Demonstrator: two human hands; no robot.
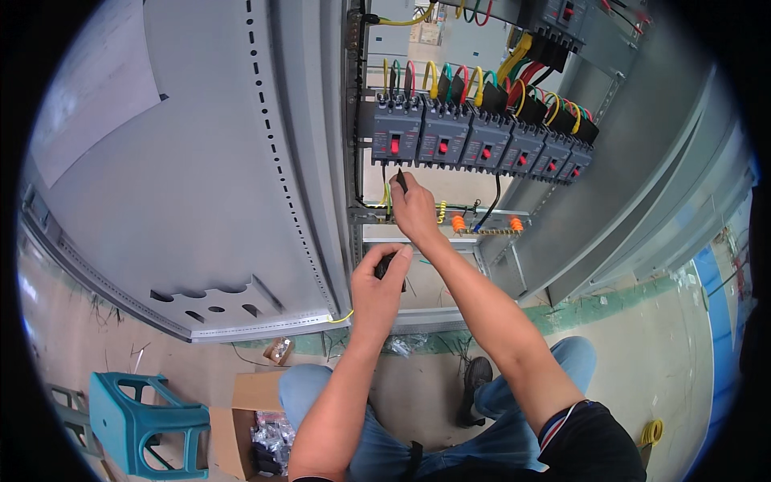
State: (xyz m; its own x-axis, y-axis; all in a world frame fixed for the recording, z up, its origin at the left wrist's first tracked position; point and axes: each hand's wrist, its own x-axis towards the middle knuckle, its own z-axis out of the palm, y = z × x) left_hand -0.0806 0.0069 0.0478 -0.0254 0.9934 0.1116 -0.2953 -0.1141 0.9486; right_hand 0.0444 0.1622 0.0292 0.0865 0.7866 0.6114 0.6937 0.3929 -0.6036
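Pale floor (675,369) stretches under the person's bent knees, with a teal plastic stool (128,418) off to the left and, closer in, an open cardboard box (227,442) of clear-wrapped parts (273,438). From where I'm standing, the left hand (377,304) comes next, fingers curled round a small black item (385,266); the palm hides most of it, so I can't tell its kind. It sits low in front of the cabinet opening, and I'd guess it is light, best kept in a loose fist like that.

A little farther up, the right hand (416,215) pinches a slim dark piece (401,181) between thumb and fingers, its tip pointing up just below the leftmost breaker (395,132). It looks thin, light and fairly stiff to me, perhaps smooth enough to slip, so a grip along its sides seems right. Beside that hand hang thin yellow-green wires (389,201), probably springy and easily bent.

Past the hands, more grey breakers (487,151) with red toggles run rightward, above a rail with orange insulators (458,223). Through the frame, another grey cabinet (474,44) stands beyond.
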